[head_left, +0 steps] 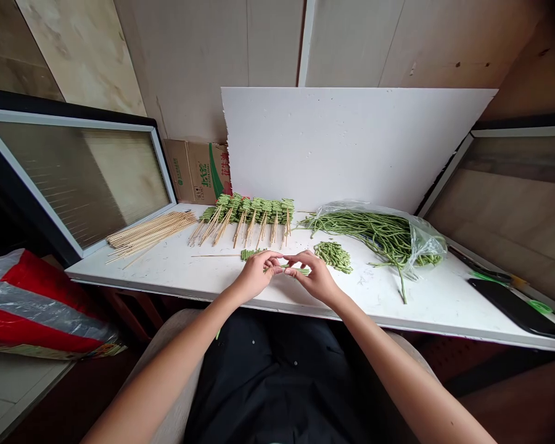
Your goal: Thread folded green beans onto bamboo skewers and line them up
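Note:
My left hand (258, 274) and my right hand (315, 277) meet above the front of the white table, fingertips almost touching. Thin green bean pieces (300, 269) lie between them, with the fingers of both hands pinched round them. Just behind my left hand a bamboo skewer (215, 255) lies flat, its right end in a short row of cut beans (250, 253). Right of my right hand is a heap of cut bean pieces (333, 256). Long whole green beans (374, 228) spill from a clear plastic bag (425, 242) farther right.
Loaded bean skewers (254, 213) are stacked at the back, sticks toward me. Bare bamboo skewers (152, 233) lie in a bundle at left. A cardboard box (194, 169) and white foam board (351, 145) stand behind. A black phone (518, 307) and scissors (483, 266) lie at right.

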`<action>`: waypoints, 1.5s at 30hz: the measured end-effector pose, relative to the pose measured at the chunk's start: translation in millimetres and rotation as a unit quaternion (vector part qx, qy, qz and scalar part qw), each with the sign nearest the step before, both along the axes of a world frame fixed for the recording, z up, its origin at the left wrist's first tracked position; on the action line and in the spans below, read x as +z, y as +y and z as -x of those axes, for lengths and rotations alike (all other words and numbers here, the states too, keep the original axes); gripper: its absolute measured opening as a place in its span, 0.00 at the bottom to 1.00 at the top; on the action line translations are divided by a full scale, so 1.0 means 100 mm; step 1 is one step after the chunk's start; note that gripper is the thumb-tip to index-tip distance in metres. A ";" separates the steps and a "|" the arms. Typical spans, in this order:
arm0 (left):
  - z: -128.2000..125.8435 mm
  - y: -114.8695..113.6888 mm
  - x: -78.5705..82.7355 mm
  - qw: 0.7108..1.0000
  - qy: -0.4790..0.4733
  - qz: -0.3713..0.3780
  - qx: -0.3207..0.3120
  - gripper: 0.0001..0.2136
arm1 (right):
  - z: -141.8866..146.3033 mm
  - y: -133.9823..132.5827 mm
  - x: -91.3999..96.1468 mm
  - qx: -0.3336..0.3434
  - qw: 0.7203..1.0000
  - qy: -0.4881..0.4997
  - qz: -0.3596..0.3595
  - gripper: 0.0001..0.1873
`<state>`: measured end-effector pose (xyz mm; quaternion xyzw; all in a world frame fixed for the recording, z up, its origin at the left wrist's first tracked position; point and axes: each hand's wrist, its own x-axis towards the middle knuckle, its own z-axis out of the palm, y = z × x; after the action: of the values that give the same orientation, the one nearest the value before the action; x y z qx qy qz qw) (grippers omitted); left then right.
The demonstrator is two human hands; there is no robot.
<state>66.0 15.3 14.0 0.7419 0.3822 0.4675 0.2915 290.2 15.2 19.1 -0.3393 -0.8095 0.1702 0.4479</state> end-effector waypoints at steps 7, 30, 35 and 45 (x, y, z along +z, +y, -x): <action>0.03 -0.01 0.06 0.999 -0.013 0.048 -0.003 0.15 | 0.00 -0.02 0.07 -0.056 0.995 0.051 -0.066 0.09; -0.03 -0.15 0.18 0.996 -0.010 -0.068 -0.052 0.10 | 0.12 -0.11 0.05 -0.010 0.993 0.117 -0.029 0.12; 0.06 -0.06 0.16 1.000 0.012 -0.022 -0.011 0.09 | -0.14 0.15 -0.09 -0.102 0.994 0.000 -0.029 0.11; 0.11 -0.03 0.10 0.996 0.085 -0.035 0.011 0.13 | -0.27 0.25 -0.18 -0.117 0.985 -0.117 -0.051 0.18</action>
<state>55.2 12.2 23.9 0.7846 0.3971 0.4189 0.2263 317.0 39.8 0.8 -0.4258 -0.8188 0.0345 0.3835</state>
